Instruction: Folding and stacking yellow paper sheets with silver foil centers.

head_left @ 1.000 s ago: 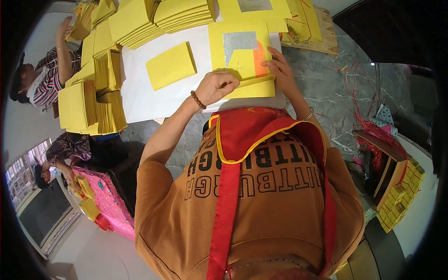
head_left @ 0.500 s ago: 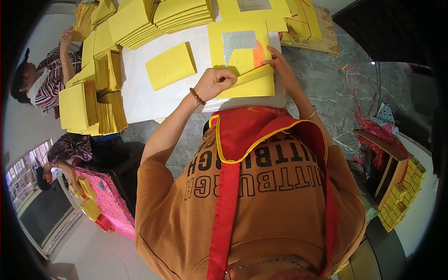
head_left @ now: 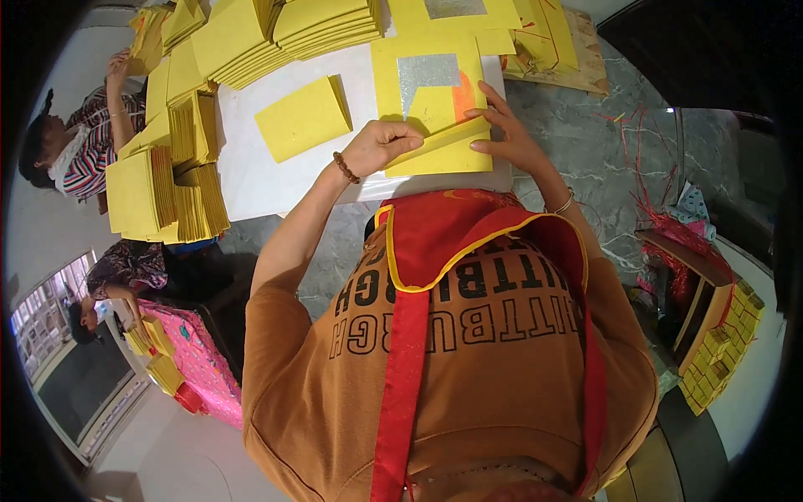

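A yellow paper sheet (head_left: 452, 159) with a silver patch and an orange mark lies in front of me, its near part folded up in a flap. My left hand (head_left: 381, 149) is closed at the flap's left end, pinching the paper between thumb and bent fingers. At the flap's right end, my right hand (head_left: 512, 138) has its fingers spread, thumb on the near side and fingertips on the far side, touching the paper. Left of the sheet lies a folded yellow paper (head_left: 301, 119), slightly sprung up at its right edge.
Stacks of folded yellow paper (head_left: 326, 29) line the white table's (head_left: 251, 180) far and left sides. Another patterned sheet (head_left: 456, 10) lies beyond mine. Two people handle yellow paper at left, one by a pink-covered table (head_left: 192, 351). Red strings (head_left: 652, 209) hang at right.
My right thumb has come into view on the near side of the flap, the hand spreading wider. My left hand has shifted slightly left, still pinching the paper. The loose folded paper has opened a little.
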The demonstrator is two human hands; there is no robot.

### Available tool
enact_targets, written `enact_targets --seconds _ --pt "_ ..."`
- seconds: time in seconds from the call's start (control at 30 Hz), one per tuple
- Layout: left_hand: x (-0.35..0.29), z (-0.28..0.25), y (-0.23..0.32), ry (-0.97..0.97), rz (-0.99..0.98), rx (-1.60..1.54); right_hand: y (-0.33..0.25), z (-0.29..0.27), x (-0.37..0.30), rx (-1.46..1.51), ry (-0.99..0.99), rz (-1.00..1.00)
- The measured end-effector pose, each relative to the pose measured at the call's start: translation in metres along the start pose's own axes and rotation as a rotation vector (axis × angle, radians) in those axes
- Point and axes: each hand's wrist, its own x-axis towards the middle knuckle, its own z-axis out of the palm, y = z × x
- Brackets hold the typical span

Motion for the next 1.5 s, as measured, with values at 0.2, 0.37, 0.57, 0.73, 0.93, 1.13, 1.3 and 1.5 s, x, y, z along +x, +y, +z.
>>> enact_targets --seconds 0.2,0.37,0.57,0.73,0.93,1.13,1.3,1.5 --pt "0.001 -0.001 -0.004 -0.018 0.049 -0.031 0.008 0.0 0.0 0.012 0.019 -0.043" --pt "0.001 -0.002 -0.009 -0.026 0.035 -0.062 0.011 0.003 0.002 0.015 0.043 -0.061" --pt "-0.001 -0.002 -0.006 -0.057 0.069 -0.1 0.009 0.002 0.002 0.012 0.037 -0.05" --pt "-0.004 0.006 0.001 -0.016 0.118 0.186 0.01 0.003 0.001 0.052 0.027 -0.073" --pt "-0.008 0.023 0.005 0.138 0.616 0.791 0.014 0.008 0.002 0.055 0.101 -0.098" --pt "-0.008 0.025 0.008 0.127 0.691 1.024 0.017 0.008 0.004 0.123 0.113 -0.077" --pt "-0.01 0.028 0.014 0.089 0.605 1.055 0.014 0.009 0.004 0.147 0.114 -0.052" --pt "-0.006 0.022 0.013 0.072 0.624 1.026 0.012 0.009 0.004 0.169 0.111 -0.041"
